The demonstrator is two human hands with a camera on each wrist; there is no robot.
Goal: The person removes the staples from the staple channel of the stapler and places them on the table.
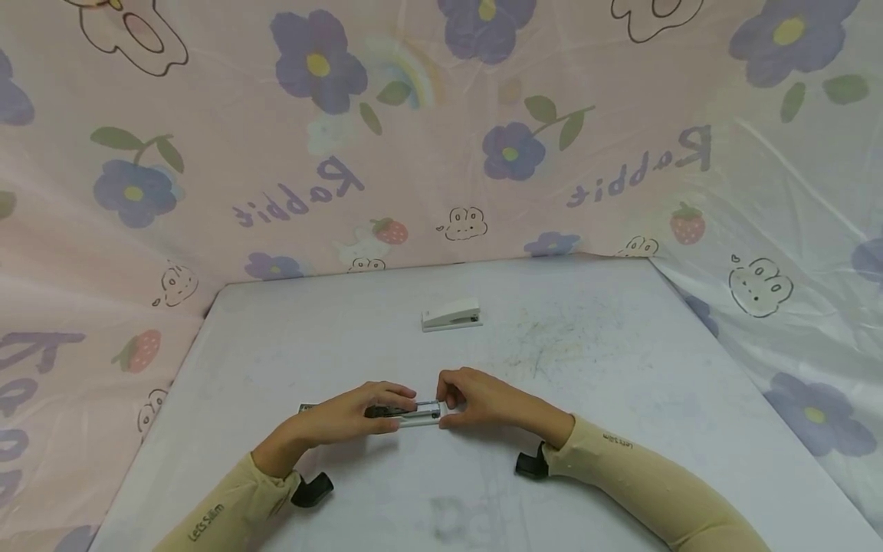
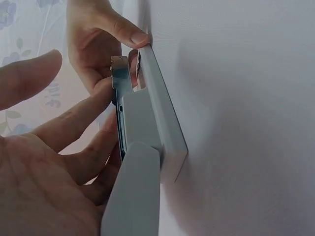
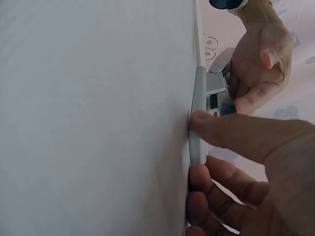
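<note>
A light grey stapler [image 1: 421,419] lies low over the table in front of me, its top cover [image 2: 132,191] swung back and its metal staple channel [image 2: 122,76] exposed. My right hand [image 1: 483,399] pinches the end of the stapler's base [image 3: 198,93], thumb on one side and fingers curled at the other. Over the opened part is my left hand [image 1: 345,414], its fingers stretched along the channel and touching it. The left thumb [image 2: 29,78] stands away from the stapler. Part of the cover is hidden behind the left hand in the head view.
A second white stapler [image 1: 450,316], closed, stands farther back on the white table [image 1: 331,330]. Dark scuff marks show on the tabletop to its right. A patterned curtain [image 1: 428,153] hangs behind and along both sides. Black wrist mounts [image 1: 313,489] stick out below the sleeves.
</note>
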